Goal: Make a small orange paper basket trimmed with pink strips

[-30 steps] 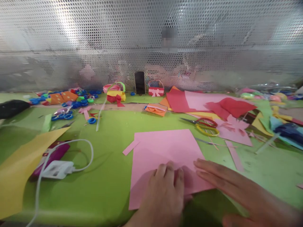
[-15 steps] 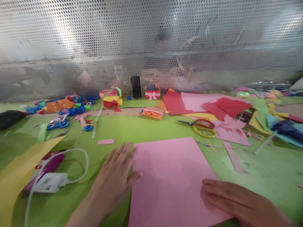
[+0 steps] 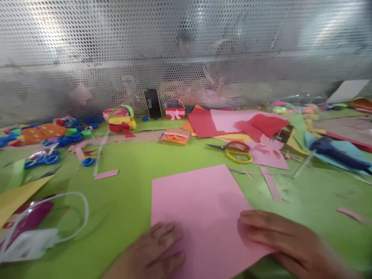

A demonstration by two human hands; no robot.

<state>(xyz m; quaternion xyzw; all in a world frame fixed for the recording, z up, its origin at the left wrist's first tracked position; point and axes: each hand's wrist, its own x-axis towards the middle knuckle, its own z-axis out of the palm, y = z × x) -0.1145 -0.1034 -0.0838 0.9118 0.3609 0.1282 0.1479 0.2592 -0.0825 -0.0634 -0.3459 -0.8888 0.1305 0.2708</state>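
A large sheet of pink paper (image 3: 197, 209) lies in front of me, turned at a slight angle. My left hand (image 3: 158, 248) rests on its lower left part, with loosely bent fingers and the thumb apart on top. At the right edge, my right hand (image 3: 281, 236) grips the sheet, its fingers together on top and the rest of the hand by the edge. The lower right corner looks a little raised. Beyond the sheet lie scissors (image 3: 236, 151) with red and yellow handles. A narrow pink strip (image 3: 107, 174) is at the upper left.
A phone (image 3: 152, 104) leans against the perforated metal wall, near a small red paper basket (image 3: 174, 112) and a yellow one (image 3: 122, 124). Red paper (image 3: 202, 124) is piled behind. A dark blue glue gun (image 3: 338, 153) lies right; a white charger (image 3: 30, 244) with cable lies left.
My left hand has come down from the sheet's upper left corner onto its lower left part. The sheet has turned slightly, my right hand still at its edge. The view has shifted right.
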